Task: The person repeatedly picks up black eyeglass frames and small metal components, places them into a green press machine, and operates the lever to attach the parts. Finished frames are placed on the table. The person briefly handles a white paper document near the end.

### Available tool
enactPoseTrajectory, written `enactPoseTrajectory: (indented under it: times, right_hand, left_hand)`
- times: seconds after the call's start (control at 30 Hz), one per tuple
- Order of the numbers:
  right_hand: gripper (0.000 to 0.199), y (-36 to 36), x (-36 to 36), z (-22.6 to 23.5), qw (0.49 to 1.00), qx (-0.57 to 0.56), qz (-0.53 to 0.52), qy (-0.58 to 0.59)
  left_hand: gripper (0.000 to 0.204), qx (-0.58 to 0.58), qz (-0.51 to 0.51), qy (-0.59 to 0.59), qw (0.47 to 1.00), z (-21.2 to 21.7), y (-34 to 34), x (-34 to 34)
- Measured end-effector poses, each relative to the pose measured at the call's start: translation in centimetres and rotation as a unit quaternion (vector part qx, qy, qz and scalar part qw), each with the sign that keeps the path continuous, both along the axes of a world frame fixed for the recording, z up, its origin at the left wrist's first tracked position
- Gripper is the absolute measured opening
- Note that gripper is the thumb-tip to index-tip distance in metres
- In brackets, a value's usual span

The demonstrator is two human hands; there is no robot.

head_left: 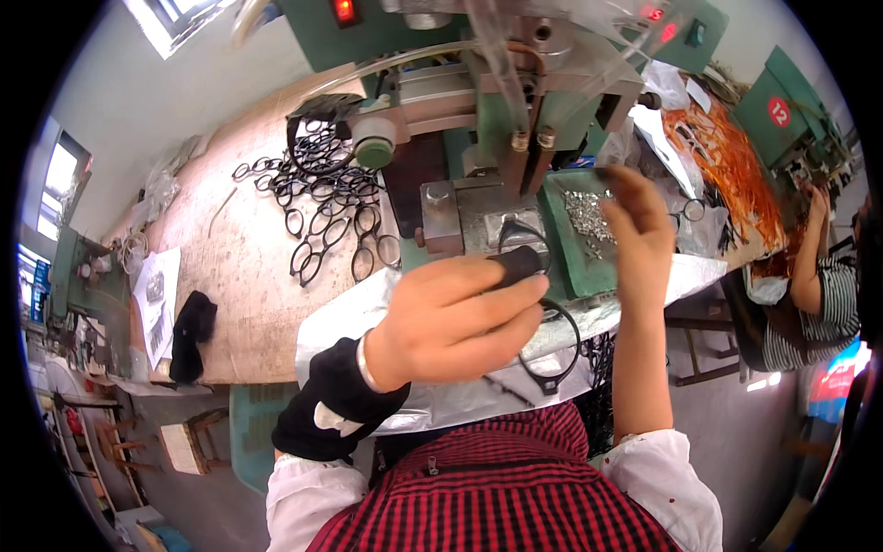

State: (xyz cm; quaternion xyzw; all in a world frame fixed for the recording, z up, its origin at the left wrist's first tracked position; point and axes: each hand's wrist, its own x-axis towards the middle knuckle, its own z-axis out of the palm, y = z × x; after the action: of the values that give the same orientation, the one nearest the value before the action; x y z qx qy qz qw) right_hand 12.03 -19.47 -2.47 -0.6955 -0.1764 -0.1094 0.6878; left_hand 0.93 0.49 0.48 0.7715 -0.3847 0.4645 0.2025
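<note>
1. The left hand is closed around a black eyeglass frame; the fingers wrap over the top part of it, and one round rim hangs free below the knuckles
2. This frame is held in the air above the grey sheet that covers the person's lap, just in front of the green machine
3. The right hand is lifted beside the green tray, with thumb and fingertips pressed together near the small silver parts; if it has one of them between the fingertips I cannot tell, it is too small to see
4. The tray lies at the right of the metal block of the machine, and the silver parts make a little heap in its upper part
5. On the wooden table, at the left of the machine, lies a pile of black frames, well apart from both hands
6. A black cloth lies near the left edge of the table, next to a sheet of paper
7. At the far right another person in a striped shirt works at a table with orange parts
</note>
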Motion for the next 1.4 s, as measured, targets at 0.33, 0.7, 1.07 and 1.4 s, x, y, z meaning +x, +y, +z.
enactPoseTrajectory:
  times: [0.33, 0.7, 1.07, 1.4]
  right_hand:
    - [0.009, -5.4, -1.2, -5.8, 0.908, -0.379, -0.135, -0.117]
    - [0.005, -6.8, -1.7, -7.7, 0.97, -0.222, -0.094, 0.029]
    - [0.013, -1.8, -0.3, -7.1, 0.983, -0.147, -0.106, 0.025]
    - [0.012, -8.1, -5.1, -5.5, 0.983, -0.129, -0.129, 0.029]
  left_hand:
    - [0.02, 0.024, -0.002, 0.0, 1.0, -1.9, 0.1, 0.4]
    - [0.022, -0.441, 0.269, -0.031, 0.856, -1.6, 4.6, -11.7]
    - [0.024, -0.09, 0.515, 0.346, 0.779, -13.3, 28.7, -0.8]
    - [0.009, -0.288, 0.387, 0.361, 0.798, -7.4, 18.4, -5.4]
